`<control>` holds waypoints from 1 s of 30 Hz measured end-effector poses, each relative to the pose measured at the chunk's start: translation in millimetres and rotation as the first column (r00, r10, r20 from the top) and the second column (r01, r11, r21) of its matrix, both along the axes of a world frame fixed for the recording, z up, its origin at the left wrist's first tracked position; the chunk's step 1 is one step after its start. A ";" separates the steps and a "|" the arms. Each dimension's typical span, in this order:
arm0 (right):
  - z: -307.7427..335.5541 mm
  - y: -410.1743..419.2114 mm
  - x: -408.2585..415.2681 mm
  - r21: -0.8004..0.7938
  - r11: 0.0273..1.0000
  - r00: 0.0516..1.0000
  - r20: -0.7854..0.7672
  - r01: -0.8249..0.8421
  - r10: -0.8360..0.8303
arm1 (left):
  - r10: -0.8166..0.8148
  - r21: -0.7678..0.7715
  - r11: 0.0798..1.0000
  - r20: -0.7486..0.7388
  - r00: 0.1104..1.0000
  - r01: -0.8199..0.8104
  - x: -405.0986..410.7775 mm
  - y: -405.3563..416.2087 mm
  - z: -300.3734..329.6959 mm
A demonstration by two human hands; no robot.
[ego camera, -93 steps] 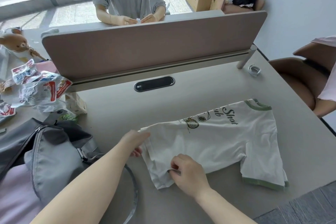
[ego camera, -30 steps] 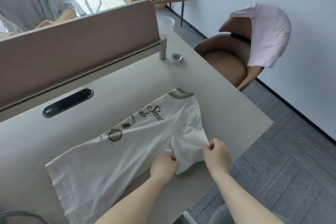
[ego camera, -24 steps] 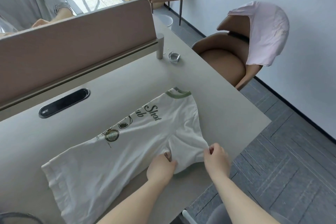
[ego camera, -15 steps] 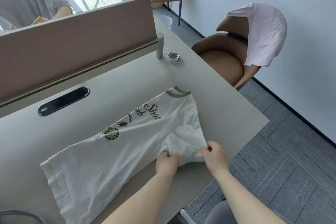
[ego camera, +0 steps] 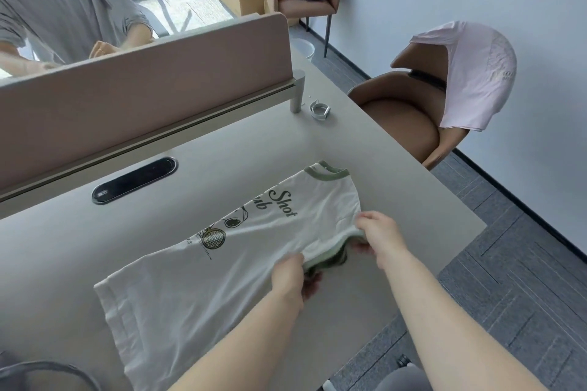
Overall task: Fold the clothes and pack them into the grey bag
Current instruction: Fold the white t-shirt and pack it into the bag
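The white cotton T-shirt with green trim and a printed chest (ego camera: 241,251) lies flat on the pale grey surface (ego camera: 397,187), its near sleeve lifted. Both hands pinch that sleeve's green-edged cuff, the left hand (ego camera: 290,276) and the right hand (ego camera: 379,236) a little apart. If the two pull unevenly, the fold likely lands crooked; the sleeve sits near the surface's edge, so a tug could drag the cloth over it.
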State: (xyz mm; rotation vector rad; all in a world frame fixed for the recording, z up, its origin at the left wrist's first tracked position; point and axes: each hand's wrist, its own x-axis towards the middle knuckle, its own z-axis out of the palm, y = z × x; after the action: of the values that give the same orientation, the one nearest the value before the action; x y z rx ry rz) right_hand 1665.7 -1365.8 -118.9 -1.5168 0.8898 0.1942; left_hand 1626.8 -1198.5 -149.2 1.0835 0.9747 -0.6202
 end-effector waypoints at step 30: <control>-46.9 77.3 15.2 -0.741 0.465 0.728 -0.047 -0.485 0.684 | -0.617 0.870 0.418 0.060 0.785 0.262 36.4 113.2 -30.8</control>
State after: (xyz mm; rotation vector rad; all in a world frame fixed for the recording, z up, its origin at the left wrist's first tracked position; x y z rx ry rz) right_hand 1680.9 -1288.5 -165.8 -2.5211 0.1341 0.1465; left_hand 1663.3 -1085.4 -180.1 2.3195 0.5843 -0.3084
